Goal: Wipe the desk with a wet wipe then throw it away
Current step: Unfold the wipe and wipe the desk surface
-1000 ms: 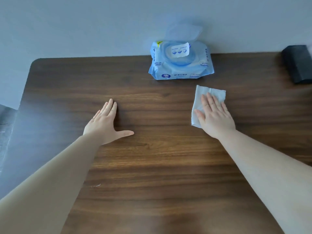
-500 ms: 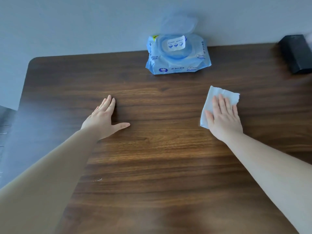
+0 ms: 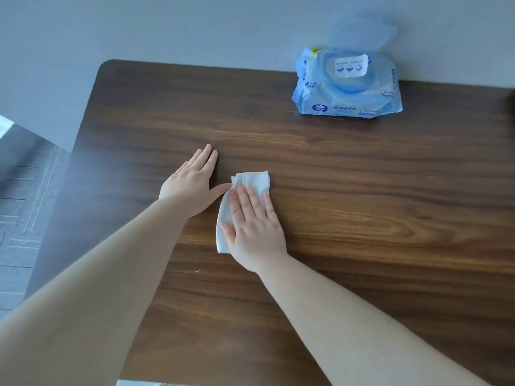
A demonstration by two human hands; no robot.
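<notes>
A white wet wipe (image 3: 252, 181) lies flat on the dark wooden desk (image 3: 362, 218), near its middle. My right hand (image 3: 255, 227) presses down on the wipe with flat fingers, covering its lower half. My left hand (image 3: 192, 183) rests flat on the desk just left of the wipe, its thumb tip touching the wipe's upper left corner. It holds nothing.
A blue pack of wet wipes (image 3: 347, 84) with its lid flipped open stands at the desk's far edge against the grey wall. The desk's left edge (image 3: 80, 140) drops to a grey floor. A small pale speck (image 3: 192, 271) lies near my left forearm.
My right hand has slid the wipe left across the desk until it meets my left thumb. The view has swung left, so the black object at the far right is nearly out of frame.
</notes>
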